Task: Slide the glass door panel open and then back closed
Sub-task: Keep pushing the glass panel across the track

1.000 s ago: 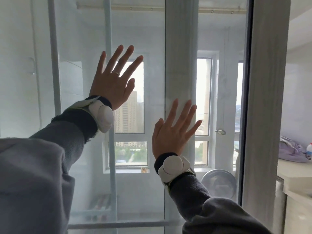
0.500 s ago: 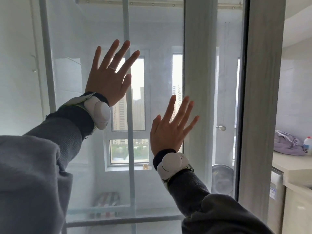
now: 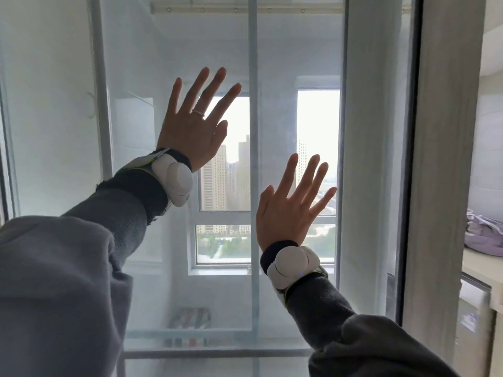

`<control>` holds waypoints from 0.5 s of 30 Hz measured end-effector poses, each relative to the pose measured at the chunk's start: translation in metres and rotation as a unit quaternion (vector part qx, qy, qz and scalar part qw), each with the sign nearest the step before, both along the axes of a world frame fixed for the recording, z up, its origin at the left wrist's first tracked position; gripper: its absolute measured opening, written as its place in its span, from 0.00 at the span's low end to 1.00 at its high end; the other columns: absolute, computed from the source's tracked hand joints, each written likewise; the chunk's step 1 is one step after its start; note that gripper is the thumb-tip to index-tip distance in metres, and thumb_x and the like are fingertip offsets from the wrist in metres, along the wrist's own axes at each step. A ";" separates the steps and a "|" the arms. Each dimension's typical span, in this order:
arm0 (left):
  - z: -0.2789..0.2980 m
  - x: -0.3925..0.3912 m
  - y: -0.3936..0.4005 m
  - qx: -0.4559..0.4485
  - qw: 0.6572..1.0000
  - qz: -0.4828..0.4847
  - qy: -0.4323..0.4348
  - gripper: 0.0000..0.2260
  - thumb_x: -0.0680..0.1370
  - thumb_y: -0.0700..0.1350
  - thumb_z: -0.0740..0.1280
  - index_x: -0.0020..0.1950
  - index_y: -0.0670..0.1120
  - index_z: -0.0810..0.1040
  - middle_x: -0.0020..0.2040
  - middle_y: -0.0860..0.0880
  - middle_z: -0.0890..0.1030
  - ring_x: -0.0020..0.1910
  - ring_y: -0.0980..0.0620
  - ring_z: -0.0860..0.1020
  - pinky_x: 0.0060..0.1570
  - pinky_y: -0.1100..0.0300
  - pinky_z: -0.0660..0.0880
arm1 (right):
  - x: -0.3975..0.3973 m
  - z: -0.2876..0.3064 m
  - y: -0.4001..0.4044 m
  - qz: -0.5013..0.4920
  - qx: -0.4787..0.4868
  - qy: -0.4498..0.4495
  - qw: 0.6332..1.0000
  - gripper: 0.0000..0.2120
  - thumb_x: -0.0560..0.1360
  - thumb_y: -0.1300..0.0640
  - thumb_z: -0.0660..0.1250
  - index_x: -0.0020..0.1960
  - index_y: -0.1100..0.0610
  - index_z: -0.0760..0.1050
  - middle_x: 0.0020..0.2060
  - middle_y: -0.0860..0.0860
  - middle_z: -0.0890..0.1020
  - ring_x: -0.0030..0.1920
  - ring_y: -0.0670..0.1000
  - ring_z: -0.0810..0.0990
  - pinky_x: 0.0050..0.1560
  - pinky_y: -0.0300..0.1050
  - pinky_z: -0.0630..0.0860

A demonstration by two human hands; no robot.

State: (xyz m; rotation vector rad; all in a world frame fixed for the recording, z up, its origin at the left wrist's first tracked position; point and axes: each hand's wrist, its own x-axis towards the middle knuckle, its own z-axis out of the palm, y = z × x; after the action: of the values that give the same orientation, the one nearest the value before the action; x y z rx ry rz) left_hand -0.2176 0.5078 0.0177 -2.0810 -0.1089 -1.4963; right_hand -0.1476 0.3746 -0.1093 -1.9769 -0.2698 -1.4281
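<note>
The glass door panel (image 3: 275,63) fills most of the view, with a thin grey bar down its middle and a wide pale stile (image 3: 364,126) at its right edge. My left hand (image 3: 190,131) lies flat against the glass, fingers spread, a ring on one finger. Lower and further right, my right hand (image 3: 285,213) is pressed flat on the glass just left of the stile. Neither hand holds anything. A narrow gap (image 3: 398,186) separates the stile from the grey door jamb (image 3: 446,159) on the right.
Right of the jamb, a counter carries a crumpled purple cloth (image 3: 484,235), with a white appliance (image 3: 473,319) under it. Through the glass I see a window (image 3: 226,240) onto tall buildings and a small striped stool (image 3: 190,319) on the floor.
The panel has slid to the right with both palms on it. Its wide stile has moved closer to the jamb and the gap has narrowed.
</note>
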 end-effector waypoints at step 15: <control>0.001 -0.018 0.043 0.005 1.000 -0.011 -0.017 0.25 0.80 0.54 0.42 0.78 0.54 0.51 0.79 0.46 0.52 0.78 0.44 0.51 0.74 0.39 0.46 | -0.013 -0.003 0.044 -0.020 0.004 -0.031 0.999 0.28 0.79 0.46 0.45 0.76 0.55 0.50 0.76 0.61 0.55 0.75 0.63 0.51 0.72 0.67 0.45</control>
State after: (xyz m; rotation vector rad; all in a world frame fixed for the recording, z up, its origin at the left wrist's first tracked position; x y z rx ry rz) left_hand -0.2358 0.5506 0.0185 -2.0553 -0.0907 -1.5423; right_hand -0.1609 0.4183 -0.1119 -1.9441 -0.2543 -1.5158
